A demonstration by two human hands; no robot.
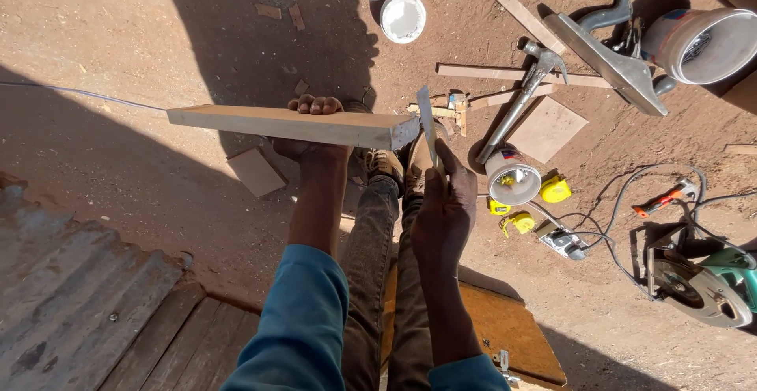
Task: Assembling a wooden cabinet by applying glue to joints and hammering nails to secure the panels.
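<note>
My left hand (314,135) grips a long squared wooden bar (292,125) from below, fingers curled over its top edge. The bar lies level, running from left to right above the dirt. My right hand (443,206) holds a thin flat strip (426,119) upright, pressed against the bar's right end. My legs in dark trousers and a shoe show below the bar.
On the reddish dirt lie a claw hammer (522,95), a hand plane (611,52), a white bucket (702,44), two white lids (403,16), a glue pot (512,178), wood scraps (546,128), a circular saw (706,284) with cables, and corrugated sheet (71,281) at lower left.
</note>
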